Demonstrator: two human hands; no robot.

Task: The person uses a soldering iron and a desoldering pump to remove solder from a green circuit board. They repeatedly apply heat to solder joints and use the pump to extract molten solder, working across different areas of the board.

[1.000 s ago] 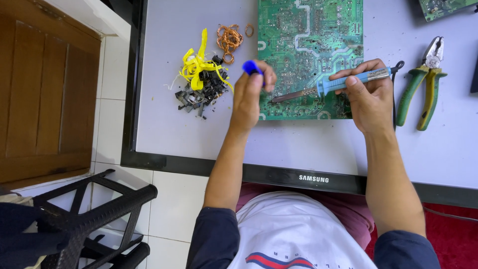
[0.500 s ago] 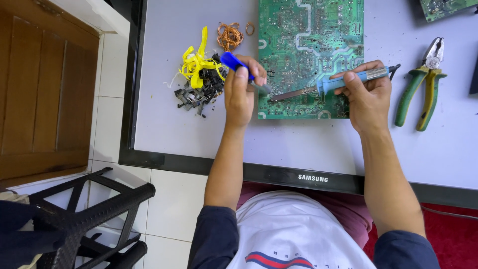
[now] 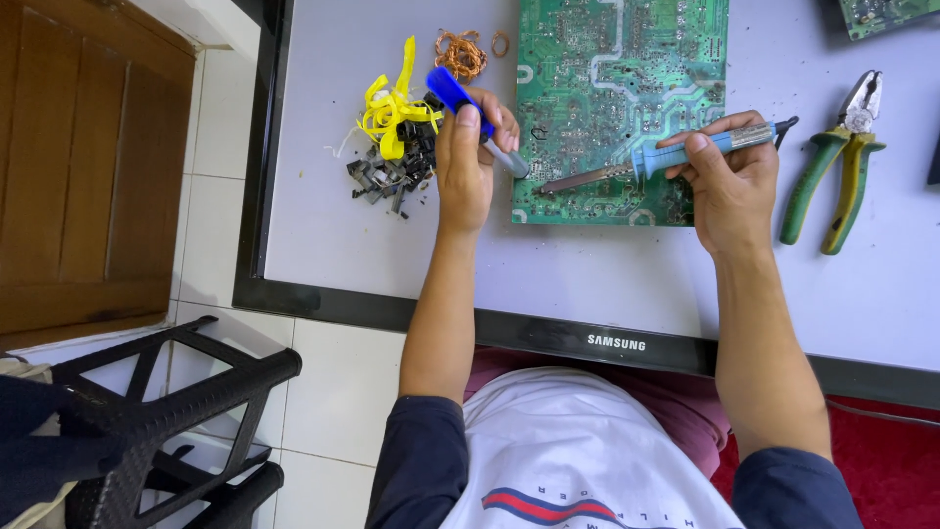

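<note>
The right hand is clamped on a blue soldering iron, tip on the green circuit board's lower edge; the left hand grips a blue-capped desoldering pump (nozzle just beside the tip). Best kept close — pump near the joint, iron steady on the bench.

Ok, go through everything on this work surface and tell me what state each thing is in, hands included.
Left hand: closed on the blue-handled desoldering pump, tip at the board edge.
Right hand: closed on the blue-handled soldering iron, tip on the board.
Green circuit board: flat, solder side up.
Green-handled pliers: lying flat, untouched.
Yellow tape scraps: heaped on dark metal pieces.
Copper wire coil: loose, tangled.
</note>
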